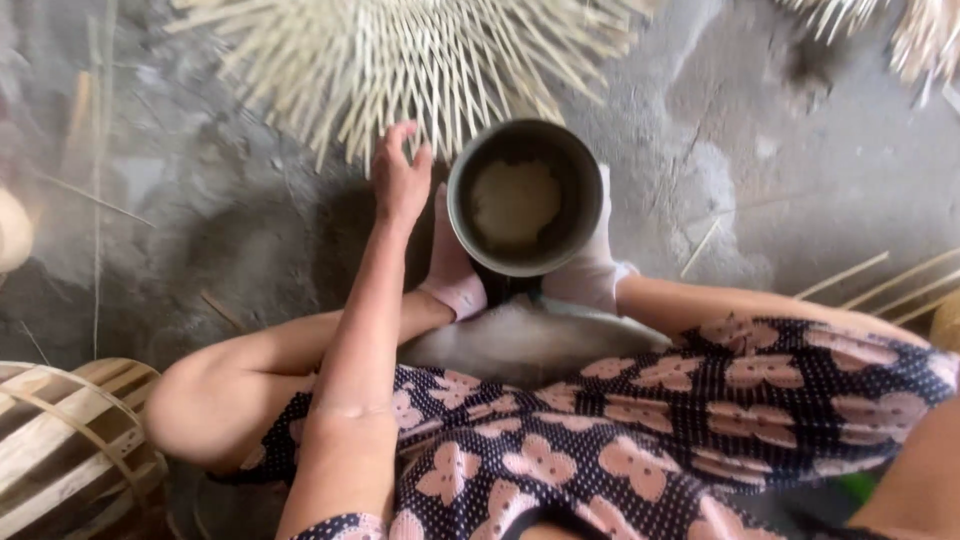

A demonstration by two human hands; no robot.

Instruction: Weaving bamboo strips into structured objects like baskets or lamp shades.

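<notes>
1. The round metal bowl (524, 195) stands on the concrete floor (760, 170) between the person's two socked feet, with a pale, doughy mass lying in its bottom. It sits just below the fan of split bamboo strips (400, 60) that spreads across the top of the view.
2. The left hand (400, 178) is stretched out just left of the bowl, level with its rim. Its fingers (400, 135) are loosely spread and point up toward the ends of the bamboo strips, and they pinch nothing that I can see. Whether the fingertips touch a strip cannot be told.
3. The right hand is out of view; only a bare stretch of arm shows at the lower right corner, far from the bowl.
4. Judging from this, the step in hand is a reach for the strip ends just above the bowl. Any next move there would call for closing the fingers on a single strip without knocking the bowl's rim beside the wrist.
5. Well left of and below the bowl, a woven slat basket (70, 440) stands by the knee; loose bamboo sticks (880, 285) lie to the bowl's right.
</notes>
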